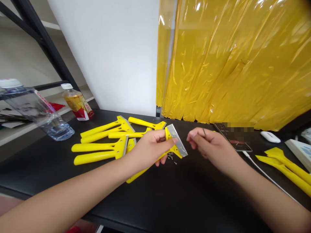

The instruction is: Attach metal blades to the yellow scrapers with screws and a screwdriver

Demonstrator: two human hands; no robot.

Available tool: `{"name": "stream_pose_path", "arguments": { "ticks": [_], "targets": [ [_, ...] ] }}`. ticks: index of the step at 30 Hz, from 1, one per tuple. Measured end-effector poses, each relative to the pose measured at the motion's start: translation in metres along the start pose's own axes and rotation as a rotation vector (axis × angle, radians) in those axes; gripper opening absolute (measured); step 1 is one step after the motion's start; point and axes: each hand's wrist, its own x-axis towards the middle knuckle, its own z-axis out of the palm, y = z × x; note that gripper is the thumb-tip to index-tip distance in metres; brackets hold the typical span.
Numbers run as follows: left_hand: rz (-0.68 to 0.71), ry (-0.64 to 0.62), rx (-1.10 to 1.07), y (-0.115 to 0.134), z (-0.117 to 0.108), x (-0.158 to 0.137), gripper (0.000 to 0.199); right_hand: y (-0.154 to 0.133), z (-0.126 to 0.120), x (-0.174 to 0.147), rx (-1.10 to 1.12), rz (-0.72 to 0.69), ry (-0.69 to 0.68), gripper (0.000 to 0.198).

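My left hand (152, 147) is closed around a yellow-handled scraper (179, 144), thumb pressed on its wide metal blade, which points right. The scraper's handle runs down and left below my wrist, partly hidden. To the right, my right hand (209, 144) is curled shut, apart from the blade; a thin dark tip sticks out at its top, too small to name. Several small screws (171, 156) lie on the black table just under the held scraper. Several more scrapers (102, 152) with blades lie in a loose group left of my left hand.
On the black table (155, 207), a phone (236, 139) with a white cable (264, 174) lies beyond my right hand, near a white earbud case (270, 137). Yellow handles (286, 165) lie far right. A clear bottle (43, 110) and a drink bottle (77, 103) stand left. Yellow wrapping (218, 64) hangs behind.
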Motion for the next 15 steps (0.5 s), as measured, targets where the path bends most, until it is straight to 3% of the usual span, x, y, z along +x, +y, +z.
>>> {"name": "stream_pose_path", "arguments": {
  "ticks": [2, 5, 7, 11, 15],
  "targets": [
    [-0.004, 0.009, -0.005, -0.002, -0.001, 0.001, 0.033, 0.009, -0.017, 0.006, -0.232, 0.016, 0.017, 0.042],
    [-0.012, 0.022, 0.001, -0.005, -0.004, 0.002, 0.033, 0.025, -0.039, 0.013, -0.630, 0.154, -0.020, 0.029],
    [-0.017, 0.030, 0.005, -0.005, -0.005, 0.002, 0.034, 0.036, -0.045, 0.017, -0.766, 0.208, -0.053, 0.021],
    [-0.030, 0.037, 0.008, -0.005, -0.005, 0.002, 0.035, 0.055, -0.047, 0.023, -0.786, 0.225, -0.131, 0.012],
    [-0.027, 0.021, -0.006, -0.006, -0.005, 0.002, 0.033, 0.063, -0.046, 0.027, -0.744, 0.277, -0.199, 0.018]
  ]
}}
